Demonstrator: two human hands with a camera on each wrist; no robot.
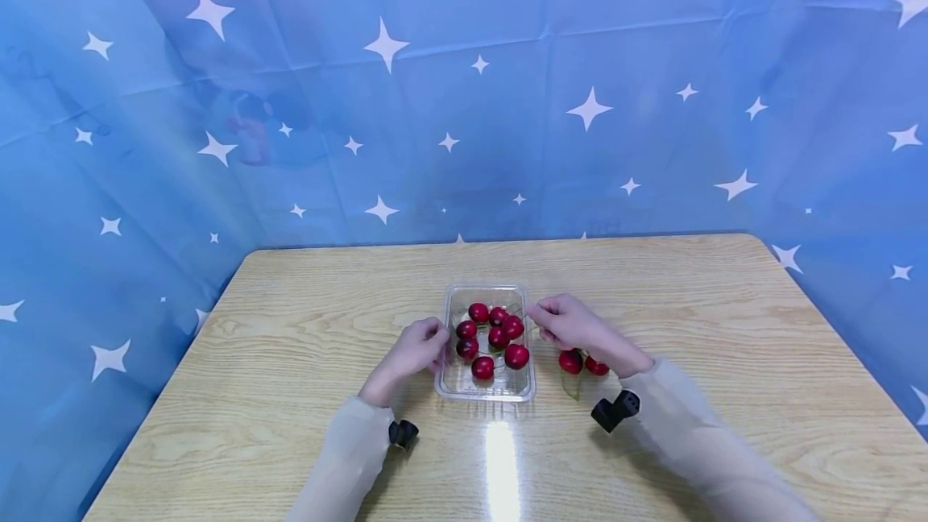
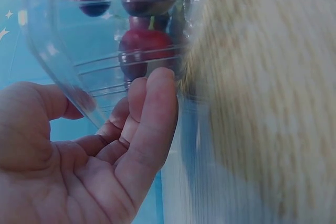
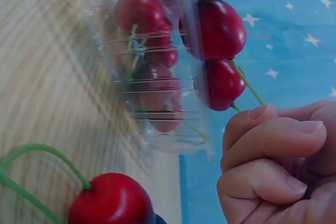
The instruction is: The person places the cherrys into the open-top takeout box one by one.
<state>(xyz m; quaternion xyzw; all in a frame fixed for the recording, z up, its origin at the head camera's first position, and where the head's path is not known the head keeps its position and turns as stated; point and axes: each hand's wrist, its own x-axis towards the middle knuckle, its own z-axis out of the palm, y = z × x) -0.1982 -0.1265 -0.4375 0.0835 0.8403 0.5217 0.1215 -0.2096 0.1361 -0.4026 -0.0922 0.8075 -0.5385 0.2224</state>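
A clear plastic tray [image 1: 454, 381] with several red cherries [image 1: 497, 337] in it sits mid-table. My left hand [image 1: 428, 345] is at its left wall; in the left wrist view the fingers [image 2: 155, 103] lie against the tray wall [image 2: 58, 61], with the thumb on the other side of the rim. My right hand [image 1: 540, 314] is at the tray's right rim. It pinches the green stem [image 3: 247, 85] of a pair of cherries [image 3: 220, 32] that hangs beside the tray wall [image 3: 157, 129]. Two more cherries [image 1: 573, 361] lie on the table under the right wrist.
The tray rests on a wooden table [image 1: 290, 329], which has bare wood on all sides of it. A blue curtain with white stars [image 1: 464, 103] closes off the back and both sides. A loose cherry [image 3: 110, 200] with a curved stem lies close to the right wrist camera.
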